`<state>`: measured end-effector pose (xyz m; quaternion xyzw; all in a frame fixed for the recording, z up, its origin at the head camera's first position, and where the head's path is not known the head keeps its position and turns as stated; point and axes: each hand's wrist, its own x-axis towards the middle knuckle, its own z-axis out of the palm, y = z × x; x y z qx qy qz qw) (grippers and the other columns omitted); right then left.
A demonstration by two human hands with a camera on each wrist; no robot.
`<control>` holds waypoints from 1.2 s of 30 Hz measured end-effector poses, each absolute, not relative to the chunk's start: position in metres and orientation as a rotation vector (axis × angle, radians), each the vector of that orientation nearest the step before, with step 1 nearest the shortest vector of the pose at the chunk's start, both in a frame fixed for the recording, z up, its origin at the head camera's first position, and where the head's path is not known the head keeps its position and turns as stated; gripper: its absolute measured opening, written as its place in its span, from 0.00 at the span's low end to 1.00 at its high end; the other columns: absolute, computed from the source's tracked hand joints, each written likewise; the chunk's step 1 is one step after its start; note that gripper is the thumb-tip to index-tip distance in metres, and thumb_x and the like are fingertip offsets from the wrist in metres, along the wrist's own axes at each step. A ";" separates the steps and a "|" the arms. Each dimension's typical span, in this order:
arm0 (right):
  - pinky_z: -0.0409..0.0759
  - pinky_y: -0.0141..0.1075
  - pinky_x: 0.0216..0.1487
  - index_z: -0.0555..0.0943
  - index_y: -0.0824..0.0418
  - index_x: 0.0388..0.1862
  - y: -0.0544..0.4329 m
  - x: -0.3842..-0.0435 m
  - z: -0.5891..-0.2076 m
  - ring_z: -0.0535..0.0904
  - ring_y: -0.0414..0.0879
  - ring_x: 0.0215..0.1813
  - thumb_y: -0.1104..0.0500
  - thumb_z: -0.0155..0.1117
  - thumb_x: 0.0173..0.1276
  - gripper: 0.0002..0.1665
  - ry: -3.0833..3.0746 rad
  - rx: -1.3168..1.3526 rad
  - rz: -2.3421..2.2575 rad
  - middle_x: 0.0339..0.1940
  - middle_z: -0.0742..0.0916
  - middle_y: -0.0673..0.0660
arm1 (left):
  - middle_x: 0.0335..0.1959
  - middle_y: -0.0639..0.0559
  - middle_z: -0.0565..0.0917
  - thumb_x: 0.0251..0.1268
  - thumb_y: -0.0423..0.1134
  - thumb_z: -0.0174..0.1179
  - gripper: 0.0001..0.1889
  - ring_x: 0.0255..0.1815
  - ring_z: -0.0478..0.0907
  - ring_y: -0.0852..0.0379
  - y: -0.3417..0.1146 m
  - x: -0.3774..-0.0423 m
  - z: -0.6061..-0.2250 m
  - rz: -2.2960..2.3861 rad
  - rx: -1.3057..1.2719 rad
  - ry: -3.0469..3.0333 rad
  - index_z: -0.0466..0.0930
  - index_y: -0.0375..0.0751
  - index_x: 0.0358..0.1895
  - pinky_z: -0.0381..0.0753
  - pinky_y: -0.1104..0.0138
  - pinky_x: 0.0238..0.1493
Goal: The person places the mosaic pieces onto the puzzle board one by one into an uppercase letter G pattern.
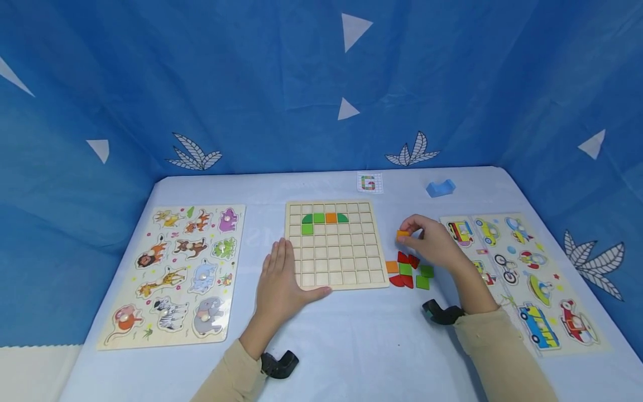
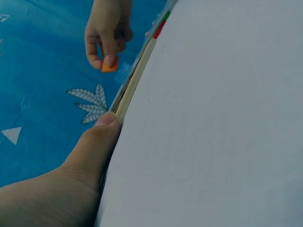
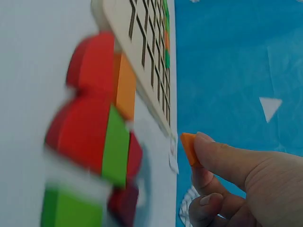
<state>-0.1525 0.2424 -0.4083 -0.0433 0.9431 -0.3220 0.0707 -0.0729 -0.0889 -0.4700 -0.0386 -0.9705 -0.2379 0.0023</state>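
Note:
My right hand (image 1: 430, 240) pinches an orange square tile (image 1: 403, 234) between thumb and fingers, to the right of the wooden grid board (image 1: 334, 283). In the right wrist view the tile (image 3: 189, 148) is held up off the table. My left hand (image 1: 282, 285) lies with straight fingers along the board's left edge, its thumb at the front edge. Near the board's top sits a row of pieces: a green rounded piece (image 1: 307, 219), a green square, an orange square (image 1: 331, 218) and another green rounded piece (image 1: 342, 218). One green square (image 1: 307, 229) lies below the row's left end.
Loose red, green and orange pieces (image 1: 405, 269) lie right of the board. A pattern card (image 1: 369, 182) and a blue block (image 1: 441, 188) are at the back. An animal puzzle (image 1: 173, 273) stands left, a vehicle puzzle (image 1: 522, 279) right, partly under the right arm.

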 end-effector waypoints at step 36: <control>0.79 0.35 0.45 0.83 0.49 0.43 0.058 -0.167 -0.437 0.77 0.40 0.41 0.52 0.70 0.66 0.08 2.801 -0.506 -0.994 0.40 0.81 0.47 | 0.82 0.41 0.44 0.36 0.85 0.58 0.74 0.84 0.37 0.47 -0.091 -0.073 -0.467 -0.724 -0.131 -3.061 0.42 0.34 0.79 0.45 0.51 0.82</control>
